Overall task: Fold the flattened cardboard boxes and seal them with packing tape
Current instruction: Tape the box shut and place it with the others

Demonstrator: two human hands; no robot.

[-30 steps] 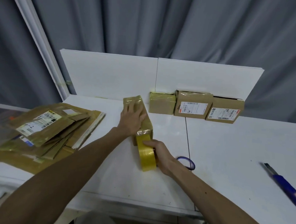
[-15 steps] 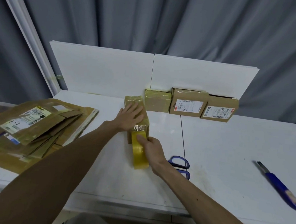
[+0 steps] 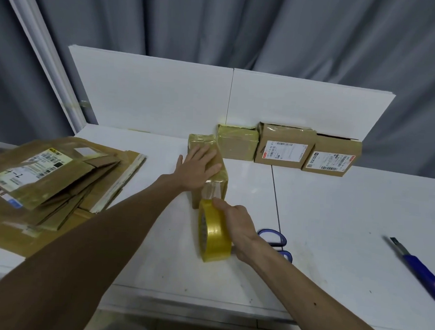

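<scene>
The white table (image 3: 347, 222) carries flattened cardboard (image 3: 59, 176) at left, four folded boxes (image 3: 285, 150), tape roll (image 3: 214, 236), scissors (image 3: 274, 237) and knife (image 3: 417, 268).

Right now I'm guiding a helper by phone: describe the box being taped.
On the white table, three boxes line the back panel. The box being taped stands forward of the leftmost one. It alone has the left hand flat on top and tape running to the yellow roll in the right hand.

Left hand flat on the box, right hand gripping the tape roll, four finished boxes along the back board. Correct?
Wrong count: head view shows three finished boxes along the back board, not four. Left hand flat on the box, right hand gripping the tape roll: both right.
</scene>
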